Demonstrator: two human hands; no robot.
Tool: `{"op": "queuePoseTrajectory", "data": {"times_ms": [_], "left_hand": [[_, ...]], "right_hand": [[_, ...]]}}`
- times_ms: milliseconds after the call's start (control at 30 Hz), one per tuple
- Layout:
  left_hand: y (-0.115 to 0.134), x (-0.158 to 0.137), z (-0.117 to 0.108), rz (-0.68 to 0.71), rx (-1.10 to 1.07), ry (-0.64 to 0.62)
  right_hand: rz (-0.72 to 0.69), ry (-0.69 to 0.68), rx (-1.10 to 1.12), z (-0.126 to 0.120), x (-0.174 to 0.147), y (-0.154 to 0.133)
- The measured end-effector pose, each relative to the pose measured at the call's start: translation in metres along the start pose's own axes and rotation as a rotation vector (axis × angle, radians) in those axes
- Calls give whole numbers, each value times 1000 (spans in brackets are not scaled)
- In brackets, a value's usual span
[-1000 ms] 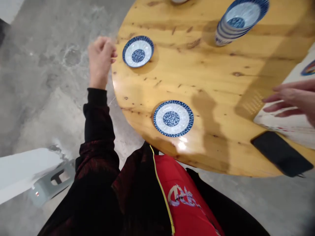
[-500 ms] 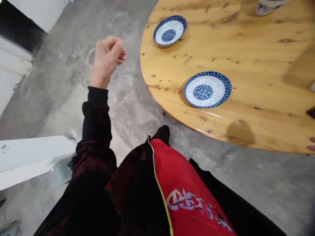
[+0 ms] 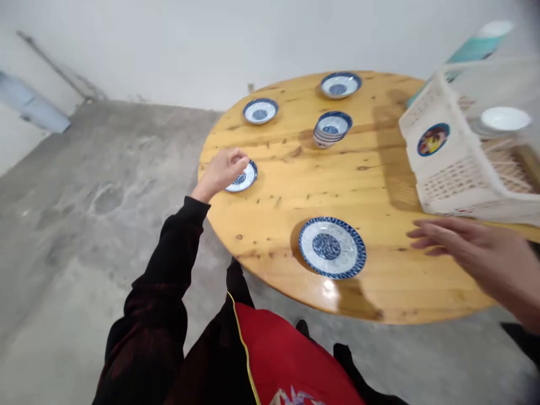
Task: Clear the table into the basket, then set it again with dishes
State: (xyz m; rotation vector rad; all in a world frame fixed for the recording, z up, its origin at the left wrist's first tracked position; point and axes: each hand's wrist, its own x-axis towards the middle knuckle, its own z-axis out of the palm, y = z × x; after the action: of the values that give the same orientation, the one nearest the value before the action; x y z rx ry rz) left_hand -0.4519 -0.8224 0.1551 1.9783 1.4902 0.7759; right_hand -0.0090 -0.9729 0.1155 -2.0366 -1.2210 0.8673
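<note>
Read the table (image 3: pixel 274 225) as a clock face, twelve at its far edge. Your left hand (image 3: pixel 228 167), fingers curled narrow with nothing seen in it, is over the left plate (image 3: pixel 250 179) at nine and hides part of it; whether they touch, you cannot tell. Your right hand (image 3: pixel 468 242) is loosely outstretched near four, holding nothing visible, between the white crate (image 3: pixel 453 169) at three and the near plate (image 3: pixel 332 247) just past six. The bowl stack (image 3: pixel 332 129) leans between the centre and twelve. Both plates look glazed and stiff, so expect them to be fairly light, slick on the face and easy to chip if knocked. Best take hold at the blue patterned rim, thumb on top and fingers beneath, rather than the smooth middle.
</note>
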Motion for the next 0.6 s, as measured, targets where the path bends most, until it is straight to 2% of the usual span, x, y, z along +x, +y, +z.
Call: {"op": "queuePoseTrajectory", "data": {"times_ms": [100,167,300,433,533,600], "left_hand": [[-48,57,-11,-7,21,-57],[-68,88,-10,-18,8,-108],[-90,132,13,-3,-102,-218],[-88,170,53,20,-114,-309],[-71,205,82,2,-45,-323],[-54,230,102,-10,12,-311]], "right_hand": [[102,-26,108,61,33,-62],[174,-44,152,92,57,-95],[249,35,155,125,117,-132],[264,187,91,133,188,-141],[268,283,63,133,242,-140],[221,309,51,134,274,-136]]}}
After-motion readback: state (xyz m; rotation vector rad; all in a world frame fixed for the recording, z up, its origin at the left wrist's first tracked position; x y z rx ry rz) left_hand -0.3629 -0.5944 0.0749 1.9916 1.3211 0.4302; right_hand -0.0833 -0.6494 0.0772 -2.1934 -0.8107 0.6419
